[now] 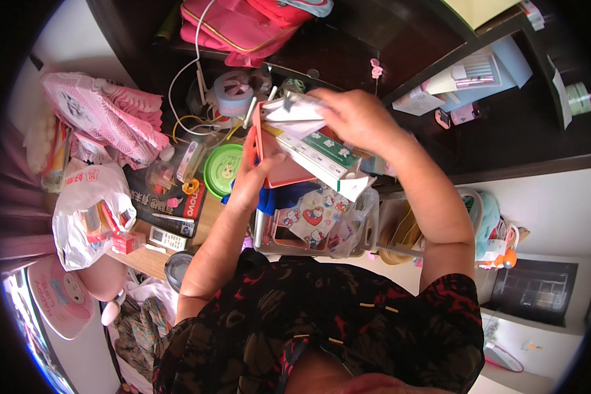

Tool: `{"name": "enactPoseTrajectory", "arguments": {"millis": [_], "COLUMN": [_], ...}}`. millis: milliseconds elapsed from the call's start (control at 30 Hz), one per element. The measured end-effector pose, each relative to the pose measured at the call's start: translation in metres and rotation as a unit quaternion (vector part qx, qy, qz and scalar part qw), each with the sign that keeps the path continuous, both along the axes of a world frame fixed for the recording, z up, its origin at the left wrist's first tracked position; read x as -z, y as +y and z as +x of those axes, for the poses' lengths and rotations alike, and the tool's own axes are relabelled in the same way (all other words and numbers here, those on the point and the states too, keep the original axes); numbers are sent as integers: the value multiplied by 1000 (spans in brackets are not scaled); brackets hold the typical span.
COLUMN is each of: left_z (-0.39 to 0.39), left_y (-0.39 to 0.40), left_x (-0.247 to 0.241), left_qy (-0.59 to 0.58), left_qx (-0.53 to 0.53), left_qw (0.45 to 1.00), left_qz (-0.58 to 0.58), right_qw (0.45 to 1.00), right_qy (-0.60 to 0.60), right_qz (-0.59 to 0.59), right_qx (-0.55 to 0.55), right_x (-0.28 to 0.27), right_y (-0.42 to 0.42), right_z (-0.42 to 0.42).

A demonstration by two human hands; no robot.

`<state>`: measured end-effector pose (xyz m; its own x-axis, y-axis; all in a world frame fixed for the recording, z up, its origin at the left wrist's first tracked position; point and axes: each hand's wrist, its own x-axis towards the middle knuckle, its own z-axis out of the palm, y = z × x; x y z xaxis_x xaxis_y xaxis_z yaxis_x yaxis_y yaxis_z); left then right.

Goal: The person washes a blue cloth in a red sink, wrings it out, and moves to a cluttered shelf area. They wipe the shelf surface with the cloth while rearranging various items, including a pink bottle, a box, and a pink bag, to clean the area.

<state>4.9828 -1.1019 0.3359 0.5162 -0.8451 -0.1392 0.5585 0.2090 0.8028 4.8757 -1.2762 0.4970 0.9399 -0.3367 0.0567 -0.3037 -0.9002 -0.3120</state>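
Note:
My left hand [252, 172] grips the near left side of a shallow coral-red box [288, 170], thumb over its inside. A white and green carton [320, 152] lies slanted across that box, its near end flap bent open. My right hand [352, 118] is over the far part of the box, its fingers on a white, partly clear packet [295, 111]. The packet is blurred, so its exact kind cannot be told. Below the box, blue cloth [285, 197] and a cartoon-printed white bag [317, 216] lie in a grey plastic cart [295, 245].
On the desk to the left are a green round lid [222, 170], a white remote control [168, 239], a pen [172, 217] and a white plastic bag [96, 216]. A tape roll [233, 93] and white cable [172, 88] lie farther back. A pink bag [241, 29] sits on the dark shelf.

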Motion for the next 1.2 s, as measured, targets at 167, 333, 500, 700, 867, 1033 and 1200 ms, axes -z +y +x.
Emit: {"name": "enactPoseTrajectory", "arguments": {"millis": [167, 333, 500, 700, 867, 1033, 1200], "left_z": [-5, -4, -1, -2, -2, -10, -11], "left_y": [4, 4, -2, 0, -20, -43, -59], "left_x": [-2, -11, 4, -3, 8, 6, 14], "left_qy": [21, 1, 78, 97, 102, 21, 59], "left_qx": [5, -29, 25, 46, 92, 86, 93], "left_qw": [999, 998, 993, 993, 990, 996, 994], "left_qz": [-36, -52, -79, -53, -29, -2, -10], "right_qw": [994, 995, 987, 987, 884, 894, 935], "right_qy": [82, 84, 45, -32, 209, 267, 152], "right_qz": [-52, -45, 124, 157, -375, -261, -207], "right_qx": [-40, 34, 88, 27, 187, 246, 244], "right_x": [-9, -5, 16, -7, 36, 46, 55], "right_y": [25, 24, 19, -30, -133, -149, -107], "right_z": [5, -2, 2, 11, 32, 48, 35]}}
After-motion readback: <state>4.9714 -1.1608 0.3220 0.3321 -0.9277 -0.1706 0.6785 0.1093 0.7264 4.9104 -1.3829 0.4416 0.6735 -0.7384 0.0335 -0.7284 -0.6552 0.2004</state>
